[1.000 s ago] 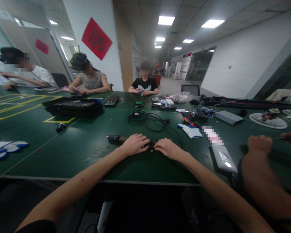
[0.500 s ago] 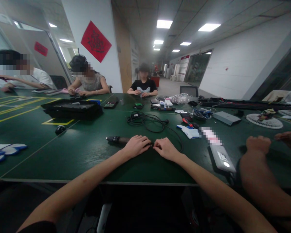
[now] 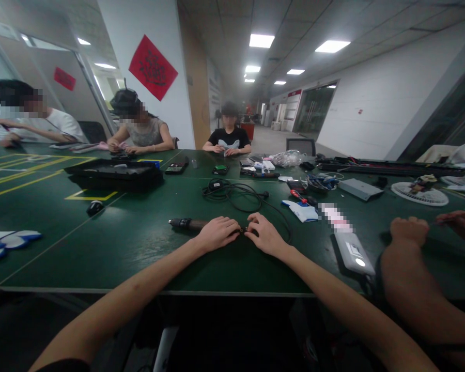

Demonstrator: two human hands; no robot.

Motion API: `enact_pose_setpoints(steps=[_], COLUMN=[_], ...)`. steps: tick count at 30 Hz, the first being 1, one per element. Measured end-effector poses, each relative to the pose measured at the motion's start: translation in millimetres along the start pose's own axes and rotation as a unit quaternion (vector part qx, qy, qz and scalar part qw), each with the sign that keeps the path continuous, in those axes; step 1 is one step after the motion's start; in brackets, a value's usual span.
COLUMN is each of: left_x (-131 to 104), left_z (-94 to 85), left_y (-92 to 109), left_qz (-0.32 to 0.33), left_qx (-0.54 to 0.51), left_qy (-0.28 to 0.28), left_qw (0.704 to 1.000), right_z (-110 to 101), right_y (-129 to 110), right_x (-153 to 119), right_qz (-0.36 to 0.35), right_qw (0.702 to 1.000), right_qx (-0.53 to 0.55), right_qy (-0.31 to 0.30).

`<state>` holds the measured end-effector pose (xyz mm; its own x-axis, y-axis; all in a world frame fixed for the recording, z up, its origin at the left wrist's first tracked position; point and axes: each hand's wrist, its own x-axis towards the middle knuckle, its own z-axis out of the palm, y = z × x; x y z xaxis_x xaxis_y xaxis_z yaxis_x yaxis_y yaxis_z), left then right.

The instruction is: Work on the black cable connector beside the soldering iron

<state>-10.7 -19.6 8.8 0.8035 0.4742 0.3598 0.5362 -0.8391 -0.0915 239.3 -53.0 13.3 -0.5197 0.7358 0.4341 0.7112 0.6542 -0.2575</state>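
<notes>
A dark cylindrical electric screwdriver (image 3: 196, 225) lies on the green table, its ribbed black nose with a metal tip pointing left. My left hand (image 3: 220, 231) is wrapped over its rear part, fingers closed around the body. Close by on the right, my right hand (image 3: 262, 235) has its thumb and fingertips together at a small dark part by the tool's tail end. That part is mostly covered by the fingers, so its kind cannot be made out. Behind my right hand, a black cord (image 3: 282, 217) runs up to a loose coil.
A white-and-blue glove (image 3: 304, 211), a red-handled screwdriver (image 3: 298, 195) and a grey-white device (image 3: 354, 253) lie to the right. A co-worker's arm (image 3: 411, 279) reaches in at far right. On the left are a black tray (image 3: 114, 175), a mouse (image 3: 95, 207) and another glove (image 3: 11, 240).
My right hand's fingers have lifted and spread slightly at the tail end. My left hand stays on the screwdriver. The view has shifted very slightly.
</notes>
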Motion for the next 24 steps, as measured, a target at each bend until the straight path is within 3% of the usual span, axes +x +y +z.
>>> enact_pose_setpoints(steps=[6, 13, 24], left_x=[-1, -1, -3], left_z=[2.7, 5.6, 3.9], left_y=[-1, -2, -2], left_qz=[0.006, 0.012, 0.037], left_qx=[0.000, 0.012, 0.007], left_qy=[-0.001, 0.016, 0.035], left_qw=[1.000, 1.000, 0.999], right_z=[-3, -4, -2], right_y=[-4, -7, -12], right_x=[2, 3, -2], right_qz=[-0.028, -0.015, -0.018], right_qw=[0.998, 0.998, 0.998], right_qx=[0.018, -0.020, -0.043], right_qy=[-0.046, -0.063, -0.029])
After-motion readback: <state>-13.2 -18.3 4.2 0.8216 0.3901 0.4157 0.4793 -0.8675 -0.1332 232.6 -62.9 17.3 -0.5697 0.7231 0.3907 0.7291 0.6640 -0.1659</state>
